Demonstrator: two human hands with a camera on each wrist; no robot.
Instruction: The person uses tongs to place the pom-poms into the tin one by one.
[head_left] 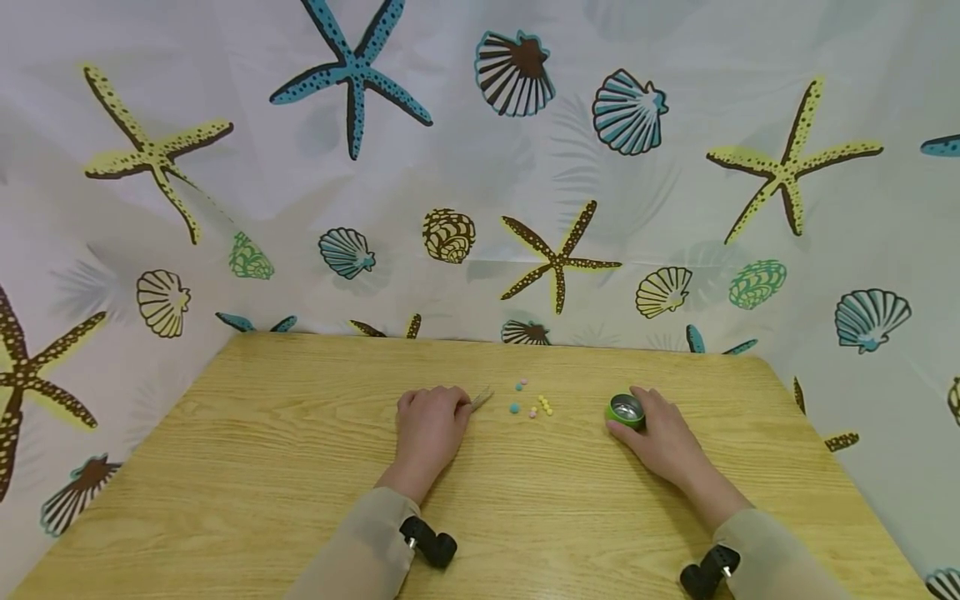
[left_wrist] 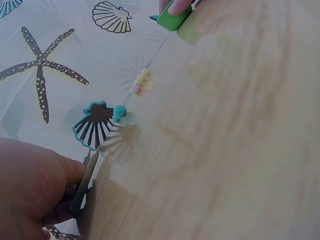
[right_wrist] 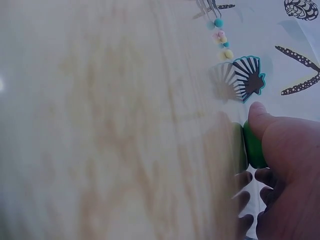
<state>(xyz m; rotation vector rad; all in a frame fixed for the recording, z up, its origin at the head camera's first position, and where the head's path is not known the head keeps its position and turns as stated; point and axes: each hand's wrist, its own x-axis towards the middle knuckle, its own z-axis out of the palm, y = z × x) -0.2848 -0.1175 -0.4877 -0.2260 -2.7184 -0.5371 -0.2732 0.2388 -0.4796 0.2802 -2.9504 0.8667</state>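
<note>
Beige at the cuff, the left hand (head_left: 430, 427) pinches tweezers (head_left: 482, 399), whose 2 tips stand apart, near small blue, pink and yellow balls (head_left: 513, 408) lying loose on the wooden table (head_left: 300, 500). Right of these, a green cup (head_left: 625, 408) stands upright, held at its side between the thumb and fingers of the right hand (head_left: 667, 442). Step in hand, as judged: lining up tweezers while steadying the cup; next calls for straddling 1 ball and squeezing lightly.
</note>
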